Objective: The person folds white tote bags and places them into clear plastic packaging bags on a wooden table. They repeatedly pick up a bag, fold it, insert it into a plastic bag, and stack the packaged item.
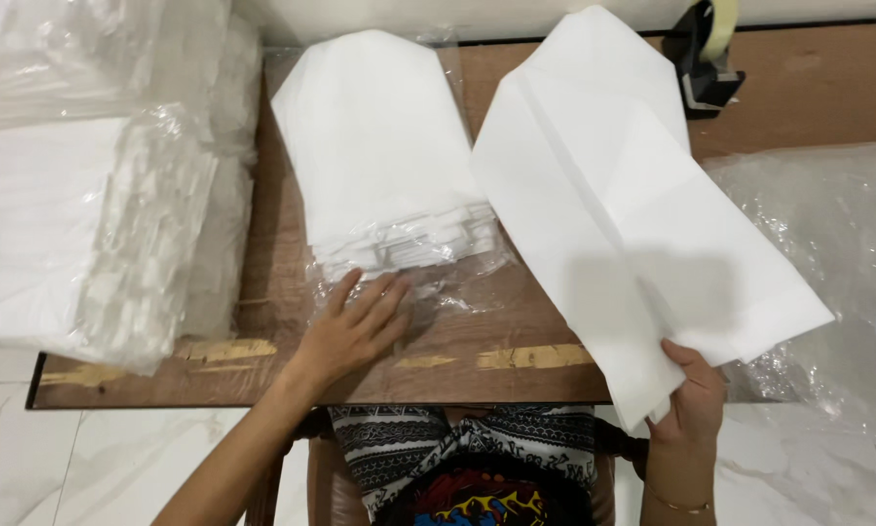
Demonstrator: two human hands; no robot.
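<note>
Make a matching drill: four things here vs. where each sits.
1 stack
2 folded sheet
3 tape dispenser
4 wrapped bundle

a far right of the board
b left edge
c held up by right hand
d centre, just past left hand

Pairs: 1-d, 2-c, 3-a, 4-b

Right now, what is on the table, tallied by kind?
Loose white folded sheet, in the right hand: 1
Stack of white sheets, left hand at its near edge: 1
Plastic-wrapped white bundles: 1 pile
Tape dispenser: 1
Total: 4
</note>
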